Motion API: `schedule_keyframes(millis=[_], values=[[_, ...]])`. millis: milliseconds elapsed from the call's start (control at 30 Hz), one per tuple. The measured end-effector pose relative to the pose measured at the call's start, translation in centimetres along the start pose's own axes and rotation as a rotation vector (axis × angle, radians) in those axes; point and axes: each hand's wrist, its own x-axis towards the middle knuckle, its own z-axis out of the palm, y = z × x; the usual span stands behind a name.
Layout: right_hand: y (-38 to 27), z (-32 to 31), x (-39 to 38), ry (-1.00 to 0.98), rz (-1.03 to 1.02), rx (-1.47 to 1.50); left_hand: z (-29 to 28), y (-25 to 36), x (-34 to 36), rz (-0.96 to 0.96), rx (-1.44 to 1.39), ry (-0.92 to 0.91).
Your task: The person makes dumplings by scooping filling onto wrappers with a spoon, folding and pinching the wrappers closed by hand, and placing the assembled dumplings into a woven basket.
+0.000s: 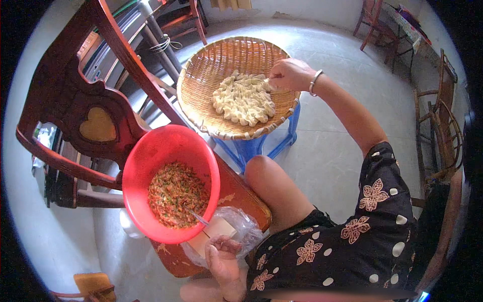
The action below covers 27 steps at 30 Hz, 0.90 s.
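Observation:
My right hand (pixel 289 74) is over the woven bamboo basket (pixel 197 85), its fingers pinched on a pale dumpling at the right of a pile of dumplings (pixel 242 99). My left hand (pixel 222 254) is low beside the red plastic bowl (pixel 136 186), fingers curled; whether they grip the utensil cannot be made out. The bowl holds minced filling with green bits (pixel 173 189) and a metal utensil (pixel 198 216). Square wrappers (pixel 221 227) in a clear plastic bag lie just right of the bowl, behind my left hand.
A wooden chair (pixel 55 85) carries the bowl and wrappers on its seat (pixel 246 201). A blue plastic stool (pixel 287 141) supports the basket. Metal poles (pixel 161 48) stand behind the chair. A bamboo chair (pixel 437 121) and a table (pixel 407 25) with wooden chairs are along the right.

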Motion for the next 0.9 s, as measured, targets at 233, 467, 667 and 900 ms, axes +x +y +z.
schedule_keyframes(millis=[233,467,667,900], values=[[0.3,1.4,2.2,-0.346,0.087,-0.304,1.6,0.4,0.6,-0.044,0.004,0.05],[2.3,5.0,4.3,-0.392,0.047,-0.395,1.7,-0.6,0.8,-0.073,0.003,0.07],[-1.2,1.9,2.5,-0.272,-0.304,-0.155,-0.3,1.4,0.0,0.046,0.008,0.14],[-9.6,1.3,-4.9,0.001,-0.315,0.456,-2.9,1.5,-2.8,0.288,0.062,0.299]])
